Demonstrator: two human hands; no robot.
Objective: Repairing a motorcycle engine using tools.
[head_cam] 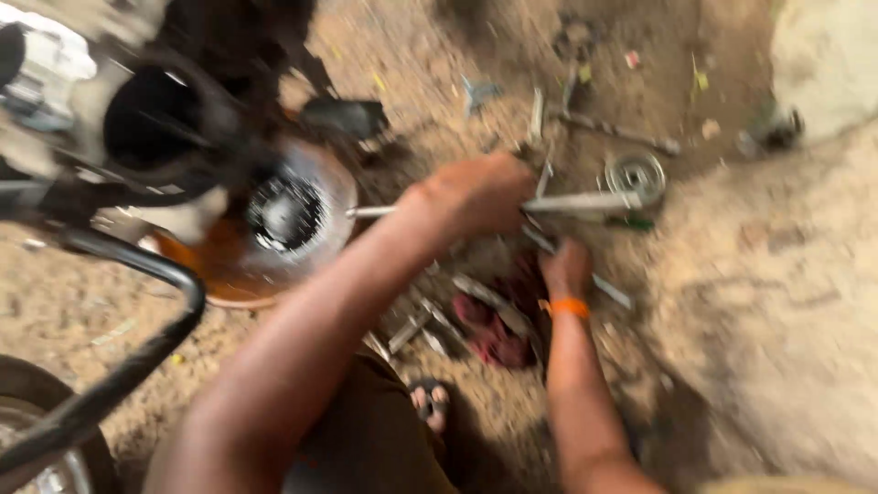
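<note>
A long grey metal rod (585,201) is held level above the dirt — a round metal part (636,174) lies beside its far end.

A red rag (494,334) and a round metal part (636,174) on dirt ground (777,302).

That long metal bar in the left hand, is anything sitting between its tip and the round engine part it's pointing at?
Nothing visible. The left hand grips the long metal bar, whose thin end reaches the round engine part over bare dirt. The picture is blurred, so small bits could be missed.
</note>
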